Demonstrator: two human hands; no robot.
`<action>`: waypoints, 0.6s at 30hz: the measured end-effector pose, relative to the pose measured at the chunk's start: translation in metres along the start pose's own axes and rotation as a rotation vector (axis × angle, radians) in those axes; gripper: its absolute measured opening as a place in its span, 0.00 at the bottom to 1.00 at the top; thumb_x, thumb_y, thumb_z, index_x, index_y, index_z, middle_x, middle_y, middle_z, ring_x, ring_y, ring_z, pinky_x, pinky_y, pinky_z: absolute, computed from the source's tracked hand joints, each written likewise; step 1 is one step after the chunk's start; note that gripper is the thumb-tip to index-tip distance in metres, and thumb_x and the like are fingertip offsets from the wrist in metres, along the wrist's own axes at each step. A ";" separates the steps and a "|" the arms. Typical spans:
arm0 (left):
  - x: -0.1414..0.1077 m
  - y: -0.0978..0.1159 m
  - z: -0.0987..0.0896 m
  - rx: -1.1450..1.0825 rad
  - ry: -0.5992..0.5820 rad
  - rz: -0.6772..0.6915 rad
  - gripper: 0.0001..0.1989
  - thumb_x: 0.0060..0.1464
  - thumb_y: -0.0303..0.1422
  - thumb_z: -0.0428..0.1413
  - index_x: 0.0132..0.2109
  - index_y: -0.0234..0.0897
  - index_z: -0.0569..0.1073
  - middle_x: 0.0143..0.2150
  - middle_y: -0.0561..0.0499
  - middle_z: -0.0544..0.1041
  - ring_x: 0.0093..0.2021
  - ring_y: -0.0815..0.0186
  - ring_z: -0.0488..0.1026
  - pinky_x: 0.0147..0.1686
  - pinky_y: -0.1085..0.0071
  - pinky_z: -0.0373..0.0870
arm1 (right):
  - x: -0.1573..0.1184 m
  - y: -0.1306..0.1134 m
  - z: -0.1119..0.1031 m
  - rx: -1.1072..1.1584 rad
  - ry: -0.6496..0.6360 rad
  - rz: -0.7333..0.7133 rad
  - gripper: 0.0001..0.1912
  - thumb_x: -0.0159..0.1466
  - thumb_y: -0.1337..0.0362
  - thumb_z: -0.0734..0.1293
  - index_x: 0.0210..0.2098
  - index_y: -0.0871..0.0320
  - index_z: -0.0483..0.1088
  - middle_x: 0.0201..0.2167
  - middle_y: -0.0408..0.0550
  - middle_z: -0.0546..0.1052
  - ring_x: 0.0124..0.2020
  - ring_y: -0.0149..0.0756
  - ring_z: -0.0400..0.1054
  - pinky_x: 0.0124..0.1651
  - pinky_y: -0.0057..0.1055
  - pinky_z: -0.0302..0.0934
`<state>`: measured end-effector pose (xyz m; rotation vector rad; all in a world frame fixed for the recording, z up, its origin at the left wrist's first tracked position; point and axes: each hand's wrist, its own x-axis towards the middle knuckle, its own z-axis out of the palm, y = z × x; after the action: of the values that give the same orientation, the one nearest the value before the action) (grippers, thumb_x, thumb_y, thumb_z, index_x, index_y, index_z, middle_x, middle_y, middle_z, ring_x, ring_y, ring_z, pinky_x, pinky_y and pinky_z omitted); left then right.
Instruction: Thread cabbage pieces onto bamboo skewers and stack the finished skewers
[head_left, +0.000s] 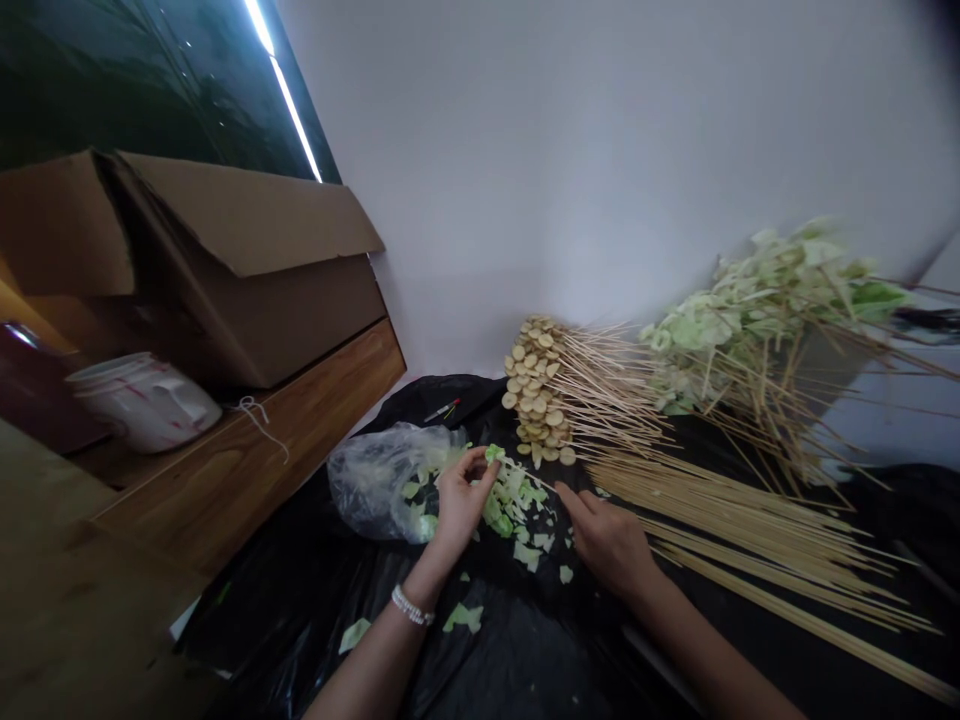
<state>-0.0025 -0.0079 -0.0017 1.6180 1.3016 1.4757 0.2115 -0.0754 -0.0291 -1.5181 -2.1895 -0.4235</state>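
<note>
My left hand (463, 492), with a white beaded bracelet at the wrist, pinches a piece of green cabbage leaf (494, 454). That leaf sits at the tip of a thin wooden skewer (534, 477). Closed around the skewer's other end is my right hand (609, 533). Torn cabbage pieces (510, 505) lie scattered under and between both hands. A clear plastic bag (375, 480) with more leaf pieces lies to the left of my left hand. Bare skewers (735, 510) are spread out on the right, close to my right hand.
Skewers with round pale slices (536, 390) are stacked against the wall. Skewered cabbage (757, 300) is heaped at the right. Black plastic sheeting (540, 640) covers the surface. At left stand an open cardboard box (300, 310) and a white plastic jar (150, 405). A pen (442, 410) lies behind the bag.
</note>
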 end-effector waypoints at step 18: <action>-0.005 -0.012 0.035 -0.059 -0.024 -0.005 0.08 0.47 0.36 0.61 0.33 0.37 0.76 0.31 0.51 0.77 0.31 0.66 0.72 0.34 0.72 0.68 | 0.018 0.045 -0.059 0.161 -0.227 0.135 0.13 0.65 0.68 0.58 0.35 0.53 0.74 0.30 0.43 0.76 0.32 0.31 0.67 0.32 0.27 0.49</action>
<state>0.0287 -0.0024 -0.0218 1.5891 1.2371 1.4740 0.2584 -0.0734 0.0309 -1.6795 -2.2083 -0.0307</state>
